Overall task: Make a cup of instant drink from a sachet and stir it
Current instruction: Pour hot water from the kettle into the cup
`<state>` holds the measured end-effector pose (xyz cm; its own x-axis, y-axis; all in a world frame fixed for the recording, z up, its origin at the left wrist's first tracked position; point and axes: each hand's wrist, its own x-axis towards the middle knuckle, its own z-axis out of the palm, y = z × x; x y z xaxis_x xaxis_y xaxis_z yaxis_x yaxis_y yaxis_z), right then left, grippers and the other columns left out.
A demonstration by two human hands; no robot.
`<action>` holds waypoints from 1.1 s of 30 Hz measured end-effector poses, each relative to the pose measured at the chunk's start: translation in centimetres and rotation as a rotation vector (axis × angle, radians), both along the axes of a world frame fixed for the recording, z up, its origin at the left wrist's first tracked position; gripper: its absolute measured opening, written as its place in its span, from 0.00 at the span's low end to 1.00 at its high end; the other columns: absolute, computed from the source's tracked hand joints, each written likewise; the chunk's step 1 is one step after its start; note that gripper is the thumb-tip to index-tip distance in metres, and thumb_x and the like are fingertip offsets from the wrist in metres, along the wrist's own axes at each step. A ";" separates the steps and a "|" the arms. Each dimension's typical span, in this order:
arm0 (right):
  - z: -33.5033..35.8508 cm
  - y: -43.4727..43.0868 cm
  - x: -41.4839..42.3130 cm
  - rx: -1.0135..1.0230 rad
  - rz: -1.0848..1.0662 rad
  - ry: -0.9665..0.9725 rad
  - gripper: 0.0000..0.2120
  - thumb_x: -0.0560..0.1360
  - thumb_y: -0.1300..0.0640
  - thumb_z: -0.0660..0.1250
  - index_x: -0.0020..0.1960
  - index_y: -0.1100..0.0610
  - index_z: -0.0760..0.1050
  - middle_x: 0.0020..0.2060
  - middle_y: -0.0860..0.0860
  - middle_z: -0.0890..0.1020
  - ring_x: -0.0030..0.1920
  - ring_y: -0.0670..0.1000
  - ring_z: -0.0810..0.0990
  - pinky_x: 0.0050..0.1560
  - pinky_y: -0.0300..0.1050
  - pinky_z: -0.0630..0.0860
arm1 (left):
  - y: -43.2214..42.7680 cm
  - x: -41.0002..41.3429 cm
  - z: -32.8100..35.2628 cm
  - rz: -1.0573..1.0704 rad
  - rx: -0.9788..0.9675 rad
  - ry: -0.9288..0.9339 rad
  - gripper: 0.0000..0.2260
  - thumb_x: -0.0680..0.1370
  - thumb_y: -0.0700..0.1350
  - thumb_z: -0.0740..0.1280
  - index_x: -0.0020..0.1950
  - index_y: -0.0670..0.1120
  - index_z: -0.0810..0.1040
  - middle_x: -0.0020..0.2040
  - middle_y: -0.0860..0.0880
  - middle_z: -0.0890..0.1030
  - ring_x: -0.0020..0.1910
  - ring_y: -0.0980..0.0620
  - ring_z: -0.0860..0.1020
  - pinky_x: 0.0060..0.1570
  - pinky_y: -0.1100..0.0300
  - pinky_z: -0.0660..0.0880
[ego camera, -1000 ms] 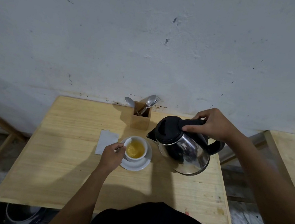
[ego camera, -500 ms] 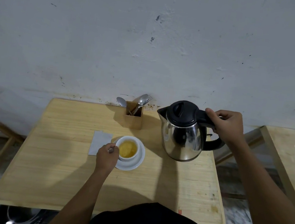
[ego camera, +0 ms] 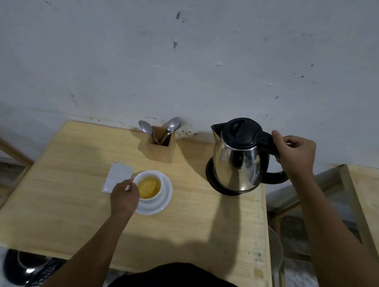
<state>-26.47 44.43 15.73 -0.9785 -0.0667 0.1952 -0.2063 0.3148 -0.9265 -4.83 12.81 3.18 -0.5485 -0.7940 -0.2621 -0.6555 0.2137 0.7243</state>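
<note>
- Wooden table [ego camera: 197,227]: cup [ego camera: 148,186] of yellow drink on its saucer [ego camera: 163,203], sachet [ego camera: 117,177] at its 9 o'clock.
- Left hand [ego camera: 124,197] pinches the cup's handle; right hand [ego camera: 295,154] grips the kettle [ego camera: 238,163] handle at 2 o'clock.
- Pouring looks done; next, release the kettle and take a spoon [ego camera: 173,124] from 12 o'clock.
</note>
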 end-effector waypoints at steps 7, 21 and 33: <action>-1.7 0.3 -2.0 -0.038 0.033 0.006 0.14 0.75 0.53 0.71 0.33 0.59 0.81 0.21 0.48 0.77 0.22 0.45 0.74 0.29 0.36 0.74 | 1.3 -0.4 0.7 0.075 -0.041 0.007 0.12 0.78 0.40 0.58 0.53 0.39 0.80 0.53 0.39 0.82 0.53 0.40 0.77 0.52 0.52 0.71; -4.5 2.1 -3.7 -0.115 0.143 -0.040 0.26 0.73 0.43 0.68 0.27 0.61 0.73 0.20 0.59 0.71 0.20 0.53 0.70 0.26 0.42 0.69 | 2.2 -0.8 1.2 0.102 -0.107 0.030 0.11 0.77 0.37 0.58 0.49 0.37 0.80 0.48 0.36 0.82 0.44 0.45 0.74 0.47 0.55 0.68; -4.6 0.3 -1.9 0.019 -0.228 -0.107 0.31 0.80 0.39 0.54 0.33 0.63 0.74 0.25 0.53 0.70 0.28 0.49 0.67 0.33 0.45 0.65 | 1.7 -0.3 1.0 0.061 -0.079 0.029 0.12 0.78 0.40 0.59 0.52 0.39 0.80 0.50 0.39 0.82 0.49 0.42 0.77 0.52 0.52 0.71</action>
<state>-28.35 44.75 11.17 -0.9838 0.1550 0.0904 -0.0291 0.3594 -0.9327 -5.10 14.55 4.18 -0.5052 -0.8436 -0.1823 -0.6479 0.2312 0.7258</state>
